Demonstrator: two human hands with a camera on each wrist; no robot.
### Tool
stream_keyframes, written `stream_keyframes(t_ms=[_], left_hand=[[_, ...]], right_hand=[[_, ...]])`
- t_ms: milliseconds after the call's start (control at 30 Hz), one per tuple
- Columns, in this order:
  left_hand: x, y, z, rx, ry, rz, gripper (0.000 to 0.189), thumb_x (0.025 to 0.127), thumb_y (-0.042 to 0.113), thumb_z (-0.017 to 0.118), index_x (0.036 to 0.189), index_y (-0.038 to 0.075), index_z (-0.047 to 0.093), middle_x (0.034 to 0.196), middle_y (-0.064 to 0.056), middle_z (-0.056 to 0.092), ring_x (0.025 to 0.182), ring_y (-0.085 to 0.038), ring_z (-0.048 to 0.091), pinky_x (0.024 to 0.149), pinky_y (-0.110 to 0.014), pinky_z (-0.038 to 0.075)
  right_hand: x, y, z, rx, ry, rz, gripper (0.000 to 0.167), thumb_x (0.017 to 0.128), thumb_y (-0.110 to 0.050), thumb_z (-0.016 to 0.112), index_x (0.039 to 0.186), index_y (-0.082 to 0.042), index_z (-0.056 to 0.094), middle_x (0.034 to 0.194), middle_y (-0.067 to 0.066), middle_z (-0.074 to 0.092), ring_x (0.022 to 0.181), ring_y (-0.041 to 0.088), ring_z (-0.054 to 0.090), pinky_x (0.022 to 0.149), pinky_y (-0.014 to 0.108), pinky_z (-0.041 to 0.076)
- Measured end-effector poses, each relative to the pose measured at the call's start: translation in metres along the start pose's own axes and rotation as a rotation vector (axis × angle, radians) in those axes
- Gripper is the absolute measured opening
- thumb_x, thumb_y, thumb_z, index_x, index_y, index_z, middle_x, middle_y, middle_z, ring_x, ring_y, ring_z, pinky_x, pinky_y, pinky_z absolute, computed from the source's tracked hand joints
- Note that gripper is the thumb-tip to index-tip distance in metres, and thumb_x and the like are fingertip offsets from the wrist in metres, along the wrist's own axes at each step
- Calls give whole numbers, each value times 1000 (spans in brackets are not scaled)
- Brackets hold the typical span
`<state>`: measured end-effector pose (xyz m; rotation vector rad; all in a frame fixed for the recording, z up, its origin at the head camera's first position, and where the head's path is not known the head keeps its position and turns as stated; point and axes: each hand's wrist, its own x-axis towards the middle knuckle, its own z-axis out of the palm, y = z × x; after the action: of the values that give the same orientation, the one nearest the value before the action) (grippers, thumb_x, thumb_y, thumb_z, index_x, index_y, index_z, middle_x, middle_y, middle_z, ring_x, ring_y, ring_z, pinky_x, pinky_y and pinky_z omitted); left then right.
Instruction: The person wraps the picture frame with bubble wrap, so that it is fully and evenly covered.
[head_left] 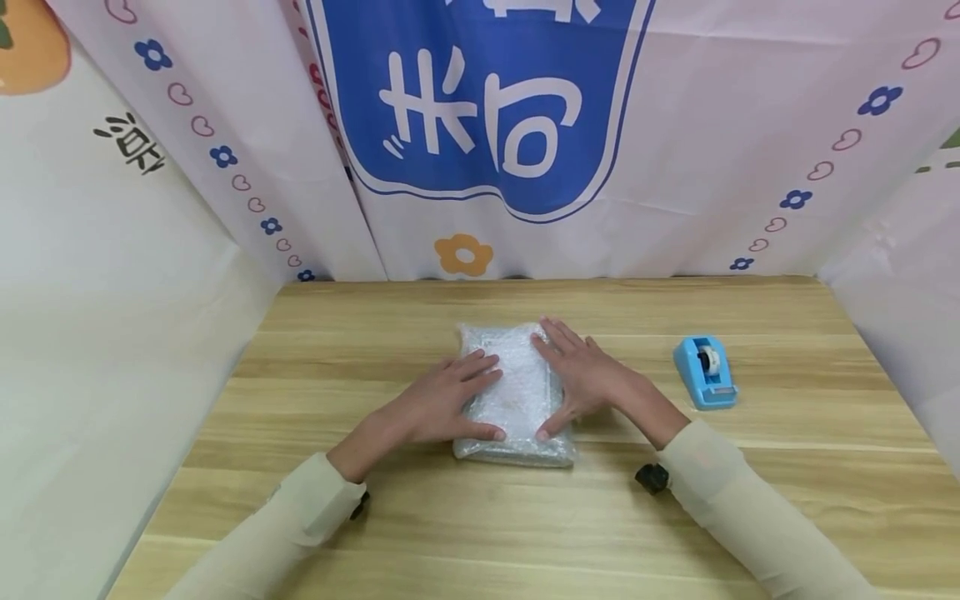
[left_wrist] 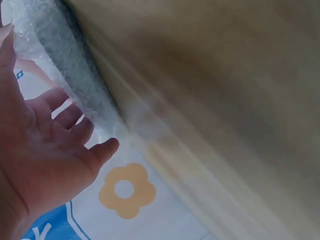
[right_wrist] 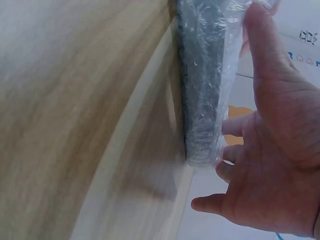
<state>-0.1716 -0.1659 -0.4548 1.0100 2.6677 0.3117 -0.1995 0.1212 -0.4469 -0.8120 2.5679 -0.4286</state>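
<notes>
A flat rectangular package in bubble wrap [head_left: 517, 392] lies on the wooden table, its clear wrap covering something pale on top. From the left side, my left hand [head_left: 442, 400] rests on its top with fingers and thumb spread. My right hand [head_left: 588, 375] lies on the right part of the package, fingers also spread. In the left wrist view, the package's side [left_wrist: 75, 60] stands beside the left hand [left_wrist: 50, 135]. The right wrist view has the right hand [right_wrist: 280, 125] along the package's wrapped edge [right_wrist: 205, 85]. What is inside the wrap cannot be made out.
A blue tape dispenser [head_left: 705, 372] with a roll of tape stands on the table [head_left: 810, 467] to the right of the package. Behind the table's far edge hangs a printed white cloth [head_left: 675, 150], with pale cloth on both sides.
</notes>
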Motion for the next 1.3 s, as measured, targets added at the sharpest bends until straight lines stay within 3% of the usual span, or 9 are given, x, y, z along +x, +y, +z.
stream_keyframes(t_ms=[133, 300, 400, 733, 867, 1033, 1133, 1300], left_hand=[[-2, -2, 3, -70, -5, -18, 101, 95, 76, 64, 169, 14, 34, 181, -2, 21, 170, -28, 13, 135, -55, 24], [-3, 1, 5, -126, 2, -40, 101, 94, 73, 68, 169, 14, 35, 181, -1, 20, 170, -27, 12, 134, -56, 26], [-2, 4, 8, -169, 10, -62, 101, 94, 69, 72, 169, 13, 35, 181, -1, 20, 170, -28, 12, 134, -56, 26], [-3, 19, 12, -224, 32, -93, 100, 96, 66, 71, 169, 9, 34, 181, -6, 19, 170, -31, 9, 134, -55, 26], [-5, 16, 11, -199, 25, -88, 95, 98, 67, 67, 170, 15, 34, 182, -3, 18, 170, -28, 9, 134, -54, 26], [-8, 4, 9, -191, 4, -16, 76, 105, 64, 56, 167, 24, 41, 182, 0, 16, 170, -26, 7, 133, -56, 28], [-10, 0, 7, -187, -5, 10, 69, 108, 61, 53, 166, 26, 42, 182, 1, 17, 170, -25, 7, 133, -57, 28], [-8, 2, 3, -175, -25, 0, 69, 108, 58, 56, 167, 26, 42, 182, 1, 17, 170, -26, 7, 133, -57, 28]], right_hand=[[-2, 3, -2, 30, 16, -25, 143, 72, -71, 90, 172, -5, 13, 181, 20, -10, 169, 40, -7, 132, 71, 8], [-3, 3, -3, 70, 79, -98, 113, 86, -60, 84, 166, 1, 34, 181, 19, 2, 169, 42, 0, 134, 65, 14], [-2, 3, -2, 82, 86, -132, 103, 91, -56, 82, 164, 2, 39, 181, 18, 6, 168, 42, 2, 135, 60, 17], [6, 6, -4, 104, 37, -128, 114, 83, -49, 92, 166, 2, 33, 181, 19, 8, 169, 41, -1, 135, 59, 16], [7, -1, -3, 76, 36, -86, 118, 80, -50, 94, 167, 0, 31, 181, 17, 7, 169, 39, -2, 132, 63, 22], [6, -6, -3, 26, 22, -45, 121, 79, -50, 94, 168, -2, 28, 182, 17, 6, 169, 38, -2, 133, 65, 19], [7, -5, -3, 26, 12, -52, 121, 80, -50, 93, 169, -2, 26, 182, 17, 4, 169, 39, -3, 134, 63, 16], [7, 2, -3, 84, 6, -104, 119, 84, -49, 91, 168, 1, 24, 181, 19, 1, 169, 40, -7, 135, 61, 14]])
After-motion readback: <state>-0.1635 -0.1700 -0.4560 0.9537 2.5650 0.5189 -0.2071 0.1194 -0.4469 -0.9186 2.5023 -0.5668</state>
